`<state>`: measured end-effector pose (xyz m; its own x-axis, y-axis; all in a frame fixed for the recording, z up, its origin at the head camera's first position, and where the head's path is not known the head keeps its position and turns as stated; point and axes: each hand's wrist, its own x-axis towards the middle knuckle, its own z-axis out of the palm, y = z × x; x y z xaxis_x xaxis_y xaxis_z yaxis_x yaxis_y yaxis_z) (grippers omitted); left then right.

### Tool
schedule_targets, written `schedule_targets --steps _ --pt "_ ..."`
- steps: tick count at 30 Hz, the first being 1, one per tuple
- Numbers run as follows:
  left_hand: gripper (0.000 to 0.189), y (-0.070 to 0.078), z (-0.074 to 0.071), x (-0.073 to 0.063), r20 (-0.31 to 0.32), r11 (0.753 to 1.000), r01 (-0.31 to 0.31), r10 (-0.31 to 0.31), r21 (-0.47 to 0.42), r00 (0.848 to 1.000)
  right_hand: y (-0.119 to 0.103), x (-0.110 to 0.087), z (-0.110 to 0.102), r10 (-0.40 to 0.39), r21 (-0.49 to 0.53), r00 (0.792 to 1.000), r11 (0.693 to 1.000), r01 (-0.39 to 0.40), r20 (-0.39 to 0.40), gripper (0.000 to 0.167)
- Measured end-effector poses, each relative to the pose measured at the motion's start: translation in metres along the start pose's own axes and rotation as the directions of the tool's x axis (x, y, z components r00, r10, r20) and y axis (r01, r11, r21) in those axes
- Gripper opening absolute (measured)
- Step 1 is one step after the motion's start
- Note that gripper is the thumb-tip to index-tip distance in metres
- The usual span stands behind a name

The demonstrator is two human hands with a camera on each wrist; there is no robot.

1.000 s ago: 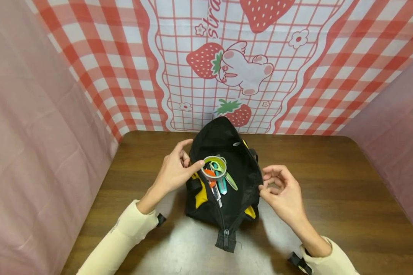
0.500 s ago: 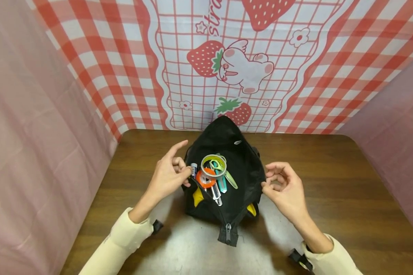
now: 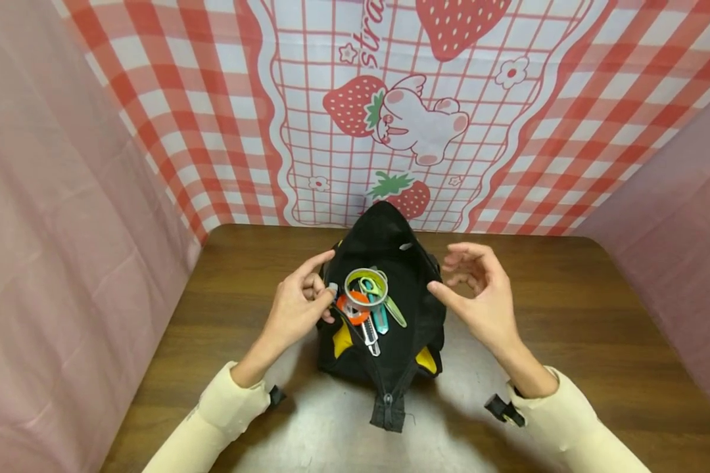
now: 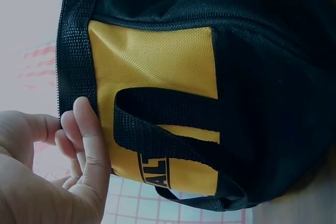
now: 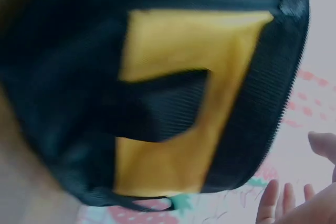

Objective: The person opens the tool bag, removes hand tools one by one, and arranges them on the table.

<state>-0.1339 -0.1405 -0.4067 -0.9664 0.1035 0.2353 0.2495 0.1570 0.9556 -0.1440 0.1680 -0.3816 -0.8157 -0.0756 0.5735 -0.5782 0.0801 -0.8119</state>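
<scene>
A black and yellow tool bag (image 3: 390, 358) stands on the table with its zippered mouth spread wide. My left hand (image 3: 296, 302) pinches the bag's left edge between thumb and fingers. My right hand (image 3: 486, 302) is beside the right edge, fingers bent loosely, with a gap from the zipper in the right wrist view. Inside lie a grey-rimmed tape roll (image 3: 349, 289), an orange ring-shaped roll (image 3: 344, 307), a silver utility knife (image 3: 371, 338), a teal cutter (image 3: 381, 322) and green scissors (image 3: 397, 313). A small grey-capped item (image 3: 333, 288) shows by my left thumb.
The wooden table (image 3: 568, 328) carries the bag. Behind it hangs a red checked cloth (image 3: 225, 131) with strawberries, and pink curtains (image 3: 65, 263) close both sides. A zipper end tab (image 3: 387, 415) sticks out toward me, and strap handles (image 4: 157, 129) hang on the bag's sides.
My left hand has shifted its hold on the left edge, and the mouth spread then narrowed slightly. My right hand has let go of the right edge and moved up.
</scene>
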Motion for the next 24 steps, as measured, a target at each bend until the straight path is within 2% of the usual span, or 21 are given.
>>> schedule_targets --steps 2,4,8,13,18,20,24 --pt "0.064 -0.001 0.000 0.000 -0.009 1.000 -0.003 0.003 -0.003 1.000 -0.002 0.016 0.009 -0.021 0.053 0.999 0.998 0.019 0.047 0.068" --pt "0.065 -0.001 0.001 -0.001 -0.019 1.000 -0.003 0.003 -0.008 1.000 -0.003 0.029 0.020 -0.014 0.093 0.993 0.996 0.003 0.114 0.073" --pt "0.066 -0.002 0.003 -0.001 -0.034 1.000 0.004 -0.005 -0.027 0.999 0.005 0.045 0.043 0.068 0.050 0.967 0.995 -0.083 0.246 0.081" --pt "0.065 -0.003 0.004 0.000 -0.026 0.999 0.008 -0.009 -0.040 1.000 0.021 0.047 0.058 0.194 -0.062 0.918 0.981 -0.184 0.347 0.083" --pt "0.064 -0.003 0.004 -0.001 -0.019 0.999 0.006 -0.007 -0.039 1.000 0.032 0.045 0.061 0.265 -0.212 0.867 0.959 -0.190 0.421 0.088" --pt "0.064 -0.002 0.004 -0.001 -0.022 0.999 0.005 -0.006 -0.039 1.000 0.035 0.044 0.062 0.282 -0.257 0.856 0.949 -0.182 0.433 0.090" --pt "0.063 -0.002 0.003 -0.003 -0.027 0.999 0.002 -0.003 -0.037 1.000 0.039 0.045 0.062 0.320 -0.294 0.847 0.934 -0.204 0.426 0.091"
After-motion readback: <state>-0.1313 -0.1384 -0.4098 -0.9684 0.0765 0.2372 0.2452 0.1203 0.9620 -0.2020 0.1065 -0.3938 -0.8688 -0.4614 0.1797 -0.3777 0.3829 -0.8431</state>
